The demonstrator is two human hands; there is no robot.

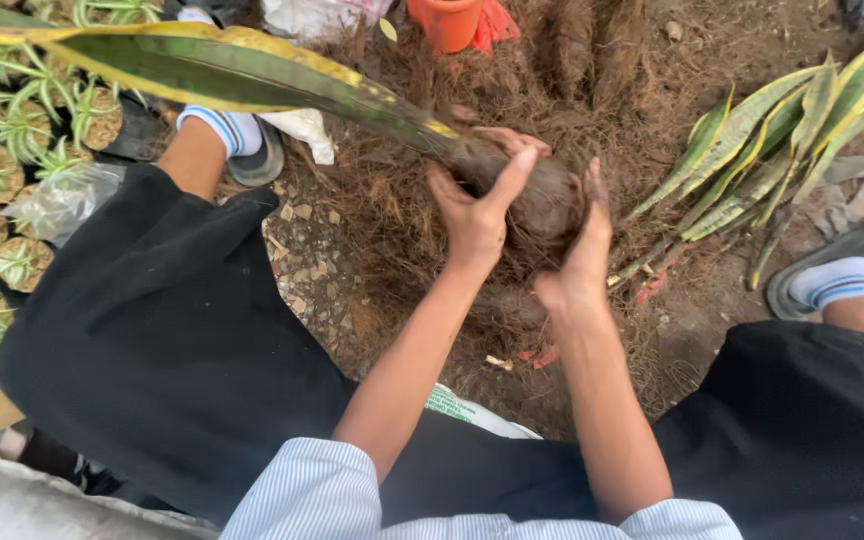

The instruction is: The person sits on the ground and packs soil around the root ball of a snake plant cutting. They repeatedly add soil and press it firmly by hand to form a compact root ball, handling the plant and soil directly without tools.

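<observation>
Both hands wrap a brown fibrous ball point(544, 205) of coconut husk packed around the base of a snake plant. My left hand point(476, 205) clasps its left side with fingers spread over the top. My right hand point(580, 255) presses against its right side. The plant's long green leaf with yellow edges point(242, 75) sticks out to the upper left, across my left knee.
A heap of brown fibre point(402, 210) covers the ground between my feet. Loose snake plant cuttings point(762, 150) lie at right. Several small wrapped plants point(7, 170) sit at far left. An orange pot point(449, 22) stands at the top. Gravel point(302, 270) shows by my left leg.
</observation>
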